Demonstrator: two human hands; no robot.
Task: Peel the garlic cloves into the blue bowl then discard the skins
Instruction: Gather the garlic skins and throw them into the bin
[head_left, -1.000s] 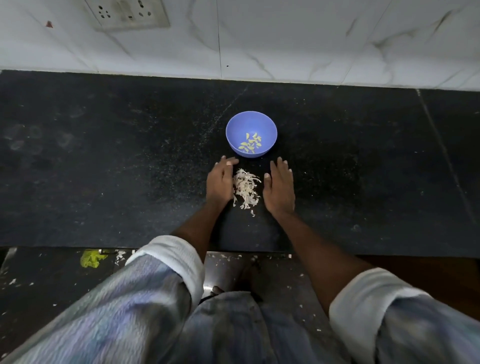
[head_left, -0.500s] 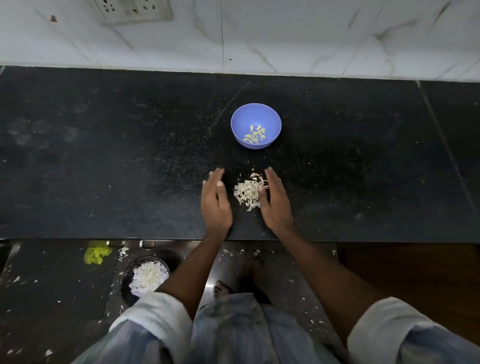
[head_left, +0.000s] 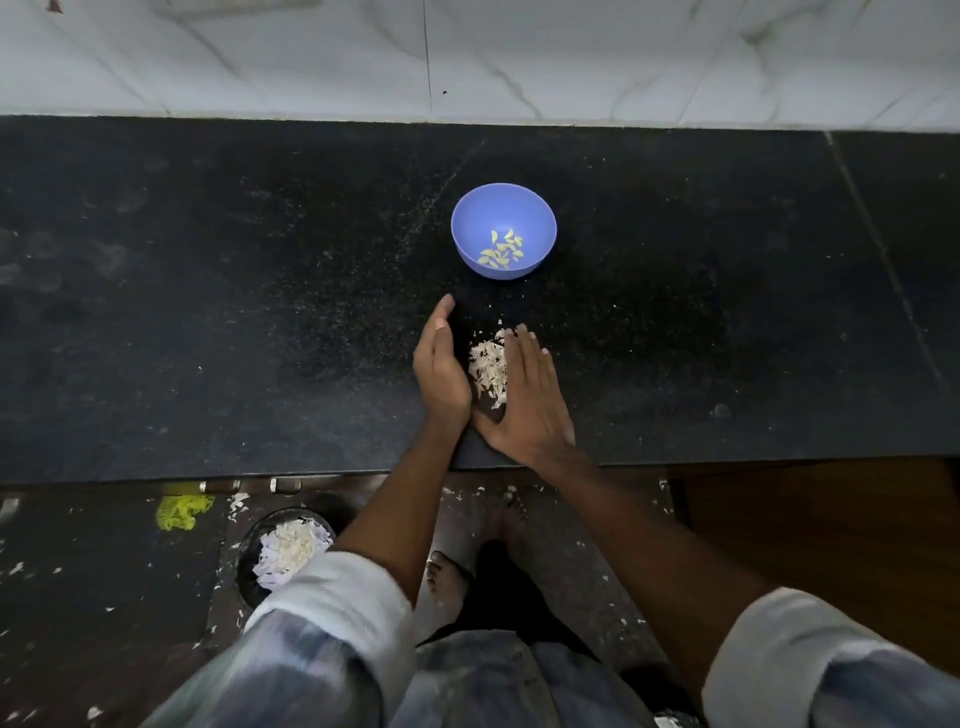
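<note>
A blue bowl (head_left: 503, 214) stands on the black counter (head_left: 208, 291) and holds several peeled garlic cloves (head_left: 503, 248). Nearer to me lies a small heap of pale garlic skins (head_left: 487, 366). My left hand (head_left: 440, 364) stands on its edge at the heap's left side, fingers straight. My right hand (head_left: 527, 395) lies flat, palm down, against the heap's right side and partly covers it. The heels of both hands almost meet close to the counter's front edge.
On the floor below the counter edge, at the left, a dark bin (head_left: 283, 551) holds white skins and paper scraps. A yellow-green scrap (head_left: 183, 510) lies beside it. Skin flakes litter the floor around my bare foot (head_left: 447, 577). A white tiled wall (head_left: 467, 57) backs the counter.
Both hands have drawn the heap of skins toward the counter's front edge and closed in on it. The bin on the floor has come into view.
</note>
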